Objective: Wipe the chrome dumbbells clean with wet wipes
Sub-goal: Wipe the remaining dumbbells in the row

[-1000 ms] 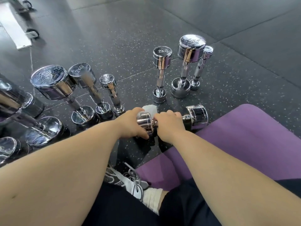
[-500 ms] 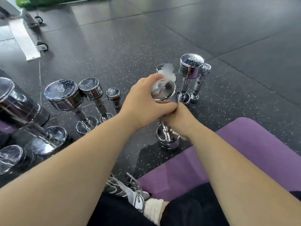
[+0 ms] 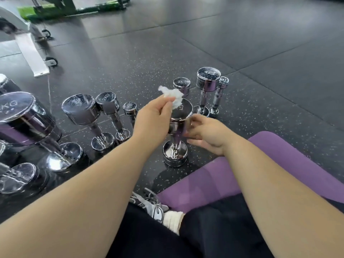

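1. Nearest, at 6 o'clock: legs in black trousers (image 3: 158,239), with a grey-and-white laced sneaker (image 3: 147,202) and a white sock (image 3: 172,219) showing between them.
2. At 4 o'clock: a flat purple exercise mat (image 3: 279,155), spread on the floor beneath the right forearm.
3. Centre: a small chrome dumbbell (image 3: 176,133), standing upright on one head on the floor, just beside the mat's 10 o'clock edge.
4. At that dumbbell's 3 o'clock: the right hand (image 3: 208,135), fingers loosely curled toward the handle and not wrapped round it. Touching it or just clear of it: cannot tell.
5. At its 10 o'clock: the left hand (image 3: 151,118), thumb and fingertips pinching a crumpled white wet wipe (image 3: 174,95). Wipe held at the far-left rim of the top head; contact with the chrome unclear.
6. From 8 to 10 o'clock: a row of upright chrome dumbbells (image 3: 80,108), largest at the picture's edge, smaller toward the centre, one marked "2KG".
7. At 12 to 1 o'clock, beyond the hands: three more upright chrome dumbbells (image 3: 207,82) close together, marked "2KG" and "4KG", with a thin one at the right.
8. Under everything: black speckled rubber floor tiles (image 3: 130,71).
9. Farthest, at 11 o'clock: green-framed gym equipment (image 3: 65,8) and a white wheeled frame (image 3: 31,53), both blurred.
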Tool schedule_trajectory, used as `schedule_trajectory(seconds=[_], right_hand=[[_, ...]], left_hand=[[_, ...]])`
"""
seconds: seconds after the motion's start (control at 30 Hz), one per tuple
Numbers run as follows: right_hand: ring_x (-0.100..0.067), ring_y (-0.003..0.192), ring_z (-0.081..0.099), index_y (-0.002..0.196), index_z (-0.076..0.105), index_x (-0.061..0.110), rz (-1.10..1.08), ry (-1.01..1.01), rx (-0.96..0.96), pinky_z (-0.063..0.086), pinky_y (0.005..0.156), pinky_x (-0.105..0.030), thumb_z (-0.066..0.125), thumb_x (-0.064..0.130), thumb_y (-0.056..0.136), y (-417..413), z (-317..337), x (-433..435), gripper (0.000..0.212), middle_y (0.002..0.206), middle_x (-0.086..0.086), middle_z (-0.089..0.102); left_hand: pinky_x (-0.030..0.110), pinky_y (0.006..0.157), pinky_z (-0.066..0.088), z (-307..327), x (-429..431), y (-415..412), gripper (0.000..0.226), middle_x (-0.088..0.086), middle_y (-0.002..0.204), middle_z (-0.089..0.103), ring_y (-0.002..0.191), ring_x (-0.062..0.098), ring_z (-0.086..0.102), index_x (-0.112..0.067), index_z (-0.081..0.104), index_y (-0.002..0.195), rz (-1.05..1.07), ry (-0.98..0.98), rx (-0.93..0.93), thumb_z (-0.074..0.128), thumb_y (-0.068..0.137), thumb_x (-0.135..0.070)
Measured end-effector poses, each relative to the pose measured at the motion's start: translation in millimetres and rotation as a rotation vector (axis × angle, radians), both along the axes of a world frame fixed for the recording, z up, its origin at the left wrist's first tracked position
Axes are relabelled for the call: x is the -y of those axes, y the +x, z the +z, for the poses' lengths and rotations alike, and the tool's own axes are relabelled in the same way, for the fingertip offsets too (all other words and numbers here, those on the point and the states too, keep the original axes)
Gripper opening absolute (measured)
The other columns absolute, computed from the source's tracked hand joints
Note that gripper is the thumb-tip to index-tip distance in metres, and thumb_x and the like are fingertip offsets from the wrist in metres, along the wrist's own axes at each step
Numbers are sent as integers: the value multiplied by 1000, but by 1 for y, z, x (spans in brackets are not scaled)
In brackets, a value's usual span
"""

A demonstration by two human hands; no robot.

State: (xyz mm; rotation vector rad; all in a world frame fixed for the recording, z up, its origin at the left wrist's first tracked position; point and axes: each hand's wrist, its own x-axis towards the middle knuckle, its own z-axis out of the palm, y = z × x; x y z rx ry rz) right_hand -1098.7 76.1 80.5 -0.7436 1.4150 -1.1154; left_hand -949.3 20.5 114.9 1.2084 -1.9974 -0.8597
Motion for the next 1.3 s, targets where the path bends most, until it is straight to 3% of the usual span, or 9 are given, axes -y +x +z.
schedule_trajectory(seconds=[0.1,0.23,0.4,0.53,0.63,0.9,1.03,1.2,1.3], right_hand=[[-15,81,66,118,63,22,-193,-79,214,52,89,-36,38,-7,94,4,10,-9,45,83,5,72],[-18,92,60,106,68,21,-354,-105,299,48,88,-36,50,16,99,17,17,-23,21,96,2,69],[-17,109,60,111,68,24,-408,-138,245,46,102,-39,50,26,100,17,23,-22,21,117,6,67],[-13,90,62,106,69,20,-409,-234,285,49,90,-33,48,24,101,27,21,-14,22,99,5,72],[-13,106,65,118,66,18,-367,-241,367,51,93,-32,33,38,106,25,15,-7,41,114,1,72],[-13,111,63,122,65,25,-324,-248,458,48,99,-31,15,57,103,25,5,3,62,122,0,69],[-10,75,63,133,58,23,-317,-246,446,48,80,-28,16,60,102,24,3,3,64,109,-1,69],[-18,120,60,135,56,27,-264,-255,425,41,107,-38,9,61,101,24,2,3,68,125,2,68],[-10,98,57,133,60,23,-277,-249,429,47,94,-28,9,62,101,24,2,2,72,127,-1,67]], left_hand=[[26,77,38,1,-14,5,25,5,101,72,89,24,63,-15,76,90,-23,-493,206,54,96,-25],[32,78,42,8,-16,-13,28,2,67,60,84,31,58,-16,50,60,-39,-528,181,62,85,-21],[35,92,35,16,-8,-16,24,2,108,52,107,25,42,-15,57,115,74,-204,293,49,92,-15],[42,107,37,12,-9,-22,31,8,135,57,126,30,49,-13,70,115,-117,-398,290,44,97,-13],[42,121,7,6,-16,-23,45,-5,153,41,145,13,30,-23,46,145,-246,-445,510,28,104,-29],[47,120,-2,12,-11,-26,51,-7,162,18,151,13,7,-20,17,156,-314,-460,757,14,106,-35],[52,119,1,11,4,-17,52,-4,162,19,150,16,8,-17,20,153,-145,-273,696,14,105,-36],[51,118,-10,15,-7,-25,62,-6,164,12,151,11,3,-22,14,157,-314,-405,789,12,102,-52],[57,117,-8,22,12,-33,70,-2,164,11,151,16,4,-17,14,156,-185,-246,809,9,99,-58]])
